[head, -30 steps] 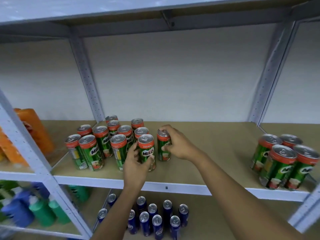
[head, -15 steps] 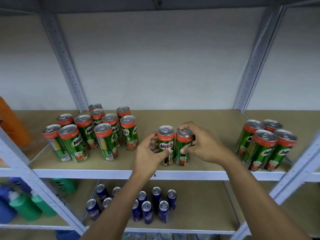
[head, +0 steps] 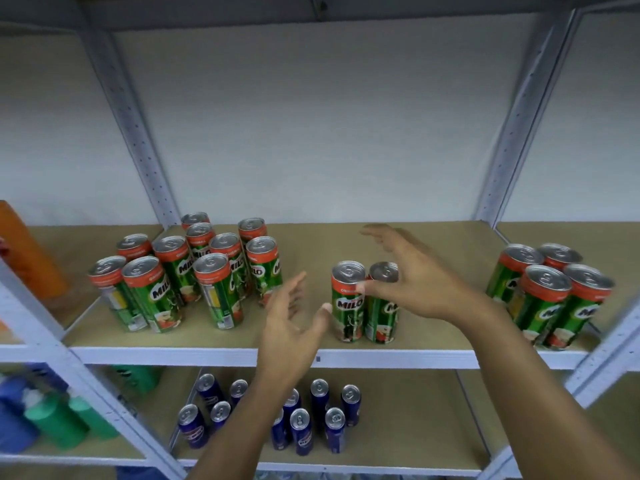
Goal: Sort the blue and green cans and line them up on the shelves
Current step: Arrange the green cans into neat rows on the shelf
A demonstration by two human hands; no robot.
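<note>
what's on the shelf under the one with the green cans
Blue cans stand upright in a loose cluster on the lower shelf. The left hand and its forearm cover some, so no full count.
</note>
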